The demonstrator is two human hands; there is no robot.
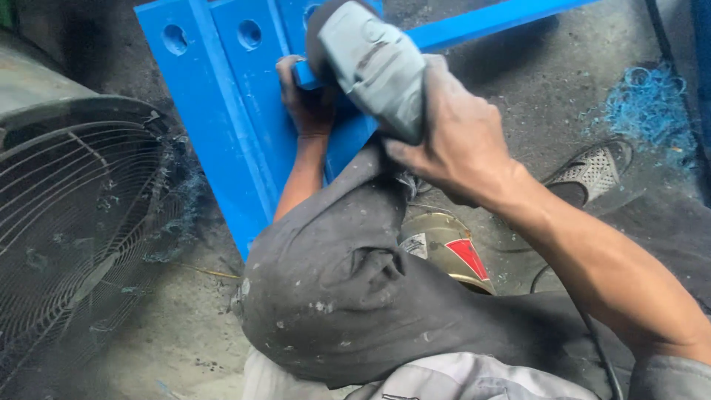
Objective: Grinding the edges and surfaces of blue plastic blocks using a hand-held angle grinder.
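A grey-trousered knee (341,289) blocks the blue frame (222,111); fan (74,222) alongside.

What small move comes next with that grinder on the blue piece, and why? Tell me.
Probably ease the grinder slowly along the edge of the blue piece. The right hand grips the tool's body, the left hand steadies at its head against the piece, and blue shavings lie on the floor. The disc itself is hidden.

The person wears dark grey trousers (348,289), dusty and flecked with pale spots, creased over the knee. At 5 o'clock a light grey garment (459,378) shows, and at 2 o'clock a grey patterned mesh shoe (592,169). Both forearms are bare, without sleeves.
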